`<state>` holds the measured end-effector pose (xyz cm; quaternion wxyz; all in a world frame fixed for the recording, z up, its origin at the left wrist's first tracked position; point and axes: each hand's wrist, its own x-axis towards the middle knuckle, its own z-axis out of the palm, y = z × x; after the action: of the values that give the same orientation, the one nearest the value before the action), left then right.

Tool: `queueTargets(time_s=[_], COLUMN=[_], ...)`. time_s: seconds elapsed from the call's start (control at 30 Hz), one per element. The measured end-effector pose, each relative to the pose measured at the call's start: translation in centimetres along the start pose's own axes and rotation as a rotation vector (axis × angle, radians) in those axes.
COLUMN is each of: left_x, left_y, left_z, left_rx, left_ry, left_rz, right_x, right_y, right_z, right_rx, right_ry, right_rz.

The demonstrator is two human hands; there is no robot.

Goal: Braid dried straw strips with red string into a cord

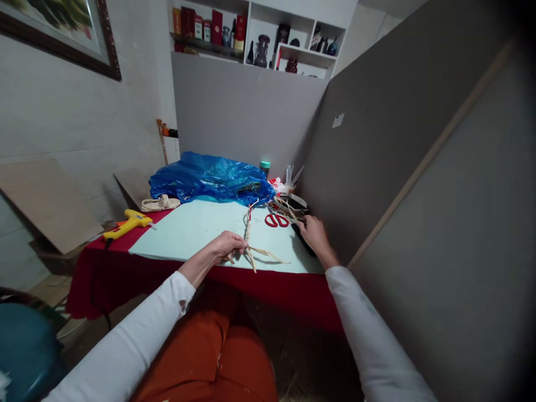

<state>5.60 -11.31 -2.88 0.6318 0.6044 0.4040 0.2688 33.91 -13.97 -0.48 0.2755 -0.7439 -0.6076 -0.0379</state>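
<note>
My left hand [230, 244] is closed on a braid of pale straw strands [248, 234] above the front of a light green mat [201, 229]. Loose strand ends spread out to the right and downward from the fingers. The braid's far end, with a bit of red on it, points away from me. My right hand [313, 230] is closed at the mat's right side, by a straw strand [288, 207] that runs from its fingers up to the left. Scissors with red handles [277, 221] lie between the hands. A black object [304, 240] lies under my right hand, partly covered.
A yellow glue gun [129, 224] lies at the left on the red tablecloth [109, 268], near a woven straw sandal [161, 203]. Blue plastic sheeting [209, 176] is heaped at the back. A grey partition [402, 139] bounds the right side. A green-lidded jar [264, 167] stands behind.
</note>
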Motion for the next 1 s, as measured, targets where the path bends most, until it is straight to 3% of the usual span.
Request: queueTargets(time_s=[0.23,0.43,0.53,0.63,0.8,0.9,1.0], left_x=[-0.1,0.5,0.5,0.2,-0.8,-1.1,-0.9], left_y=[1.0,0.5,0.2,0.3,0.7,0.7,0.5], left_z=[0.2,0.0,0.0,0.0,0.1,0.1,0.1], left_rx=[0.006,0.018,0.015,0.006,-0.013,-0.019,-0.019], left_ry=[-0.074,-0.097,-0.101,-0.096,-0.087,-0.083,-0.077], left_rz=[-0.066,-0.054,-0.045,-0.031,-0.010,-0.008,-0.008], right_x=[1.8,1.6,-0.8,-5.0,-10.1,-10.0,-8.1], right_y=[2.4,1.9,0.4,-1.9,-5.5,-6.2,-6.1], right_z=[1.4,-1.2,-2.6,-2.4,0.2,1.5,2.0], right_rx=[-0.088,0.165,0.392,0.594,1.247,1.129,0.586], right_ry=[0.060,0.144,0.142,0.048,-0.280,-0.336,-0.284], right_rz=[0.109,0.106,0.064,0.036,0.144,0.090,-0.046])
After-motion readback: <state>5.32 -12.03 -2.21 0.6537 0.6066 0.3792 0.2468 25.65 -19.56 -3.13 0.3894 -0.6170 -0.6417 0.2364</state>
